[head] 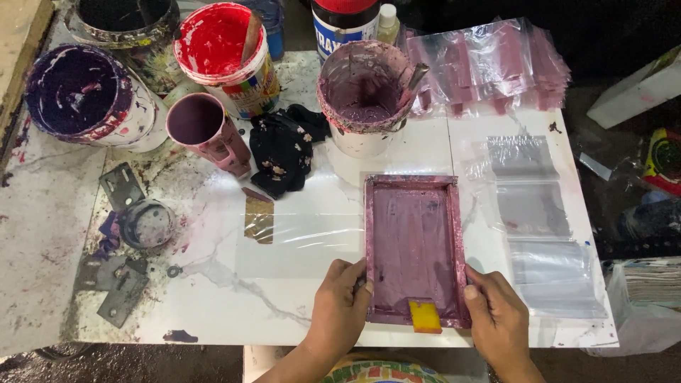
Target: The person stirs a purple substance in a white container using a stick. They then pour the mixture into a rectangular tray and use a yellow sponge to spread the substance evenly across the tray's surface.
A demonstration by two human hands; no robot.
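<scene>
As both hands grip its near end, the screen-printing frame (415, 248) lies flat on the white marble-patterned table (213, 298), its wooden rails and mesh coated in mauve ink. The left hand (339, 301) clamps the near-left corner with fingers curled over the rail; the right hand (496, 315) closes on the near-right rail, thumb on top. Between the two hands a small yellow squeegee (424, 316) rests inside the frame at its near rail. Judged from its build, the frame is rigid and light, but the wet ink makes the rails slippery; the outer rails, not the mesh, are the sound place to hold. Under the frame and to the left of the left hand lies a clear plastic sheet (298, 245); beyond the right hand, clear plastic bags (535, 220) lie in a row. Farther off stand a mauve ink bucket (363, 96), a red ink bucket (223, 53), a pink mug (206, 131) and a black rag (284, 145).
</scene>
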